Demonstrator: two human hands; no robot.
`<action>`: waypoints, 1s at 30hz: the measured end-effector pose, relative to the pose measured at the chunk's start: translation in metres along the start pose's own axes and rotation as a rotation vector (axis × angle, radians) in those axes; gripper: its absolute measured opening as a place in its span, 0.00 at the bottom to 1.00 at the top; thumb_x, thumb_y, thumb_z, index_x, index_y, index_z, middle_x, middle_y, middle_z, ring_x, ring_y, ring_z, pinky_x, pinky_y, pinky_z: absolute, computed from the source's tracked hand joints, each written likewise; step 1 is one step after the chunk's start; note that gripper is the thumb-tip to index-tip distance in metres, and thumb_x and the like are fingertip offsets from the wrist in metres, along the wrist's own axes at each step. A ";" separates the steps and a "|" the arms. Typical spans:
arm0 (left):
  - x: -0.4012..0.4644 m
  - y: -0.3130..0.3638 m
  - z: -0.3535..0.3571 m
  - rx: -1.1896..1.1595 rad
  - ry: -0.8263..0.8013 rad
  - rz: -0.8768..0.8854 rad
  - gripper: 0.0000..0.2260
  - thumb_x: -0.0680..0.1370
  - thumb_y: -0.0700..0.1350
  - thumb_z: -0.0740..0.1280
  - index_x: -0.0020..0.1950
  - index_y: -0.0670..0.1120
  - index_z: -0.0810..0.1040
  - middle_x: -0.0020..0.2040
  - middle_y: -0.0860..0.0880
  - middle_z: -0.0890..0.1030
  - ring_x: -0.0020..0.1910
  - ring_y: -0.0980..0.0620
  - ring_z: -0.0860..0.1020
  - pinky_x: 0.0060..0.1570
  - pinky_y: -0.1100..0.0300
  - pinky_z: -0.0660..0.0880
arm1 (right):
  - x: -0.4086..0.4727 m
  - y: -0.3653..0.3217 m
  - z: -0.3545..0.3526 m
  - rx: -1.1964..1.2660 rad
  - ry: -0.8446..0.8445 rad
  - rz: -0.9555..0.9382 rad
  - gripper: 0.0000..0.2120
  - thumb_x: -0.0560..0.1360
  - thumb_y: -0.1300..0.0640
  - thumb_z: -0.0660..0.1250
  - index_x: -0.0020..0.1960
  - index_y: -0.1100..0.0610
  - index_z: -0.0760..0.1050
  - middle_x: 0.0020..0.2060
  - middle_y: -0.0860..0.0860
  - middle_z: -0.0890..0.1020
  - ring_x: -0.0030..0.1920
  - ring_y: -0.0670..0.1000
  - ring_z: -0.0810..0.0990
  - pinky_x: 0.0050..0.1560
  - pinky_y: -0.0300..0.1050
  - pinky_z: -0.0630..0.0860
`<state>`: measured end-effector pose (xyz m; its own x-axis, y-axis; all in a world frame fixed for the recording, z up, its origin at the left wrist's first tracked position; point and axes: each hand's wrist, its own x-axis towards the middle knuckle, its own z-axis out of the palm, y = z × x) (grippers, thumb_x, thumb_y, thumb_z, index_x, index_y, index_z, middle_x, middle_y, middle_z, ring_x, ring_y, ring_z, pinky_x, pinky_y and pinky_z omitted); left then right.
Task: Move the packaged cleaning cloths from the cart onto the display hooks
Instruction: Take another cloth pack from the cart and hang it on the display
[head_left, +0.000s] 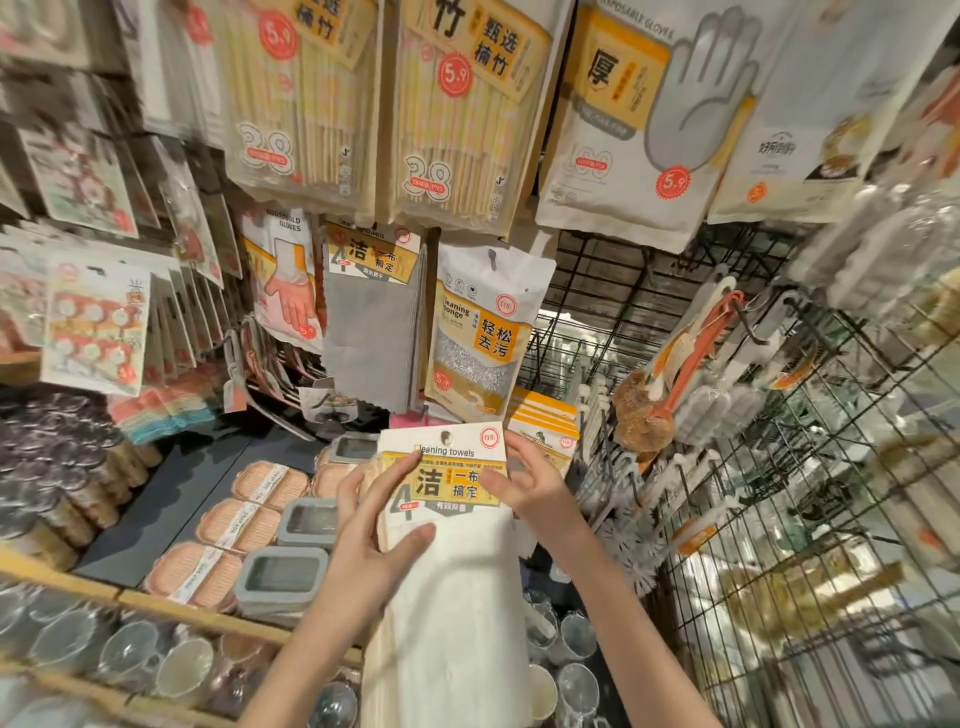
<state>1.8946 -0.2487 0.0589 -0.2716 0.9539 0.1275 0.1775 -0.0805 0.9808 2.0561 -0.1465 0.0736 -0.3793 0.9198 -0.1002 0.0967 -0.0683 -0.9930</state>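
"cleaning towels" on held cloth pack (452, 462), "5.9" on chopstick packs (457, 75), "household gloves" on glove pack (283, 221), "cleaning sponge" on sponge pack (478, 322)

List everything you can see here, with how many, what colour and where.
white cleaning towels pack: one, white with yellow label, centre, held in both hands
grey cleaning towels: one pack visible, grey, hanging above centre
cleaning sponge pack: one, white and yellow, right of the grey towels
chopstick packs: two, yellow, top
disposable gloves pack: one, white, top right
household gloves pack: one, white and pink, left of the grey towels
wire rack: black, right
left hand: grips the pack's left edge
right hand: holds the label's right side
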 end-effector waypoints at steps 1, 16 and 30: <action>-0.001 0.000 -0.001 -0.008 0.006 0.004 0.32 0.70 0.41 0.71 0.61 0.73 0.67 0.68 0.54 0.61 0.61 0.82 0.54 0.54 0.84 0.56 | -0.002 0.000 0.005 0.008 0.034 -0.024 0.22 0.68 0.63 0.74 0.57 0.50 0.72 0.52 0.46 0.80 0.54 0.50 0.79 0.46 0.37 0.78; -0.005 -0.004 -0.008 -0.074 0.023 0.047 0.37 0.68 0.51 0.73 0.62 0.81 0.56 0.65 0.75 0.66 0.66 0.67 0.67 0.64 0.64 0.65 | -0.029 -0.009 0.007 0.089 0.126 -0.101 0.27 0.59 0.64 0.73 0.55 0.55 0.69 0.51 0.56 0.82 0.46 0.47 0.83 0.41 0.37 0.77; 0.000 -0.011 -0.004 -0.068 0.006 0.026 0.24 0.71 0.48 0.72 0.65 0.59 0.72 0.65 0.60 0.74 0.62 0.69 0.70 0.55 0.78 0.65 | -0.024 -0.005 -0.008 0.175 0.202 -0.022 0.22 0.71 0.72 0.67 0.61 0.60 0.66 0.51 0.55 0.81 0.46 0.48 0.83 0.41 0.37 0.79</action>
<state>1.8884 -0.2487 0.0488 -0.2733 0.9496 0.1535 0.1195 -0.1249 0.9850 2.0719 -0.1651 0.0812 -0.1866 0.9791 -0.0812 -0.0772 -0.0970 -0.9923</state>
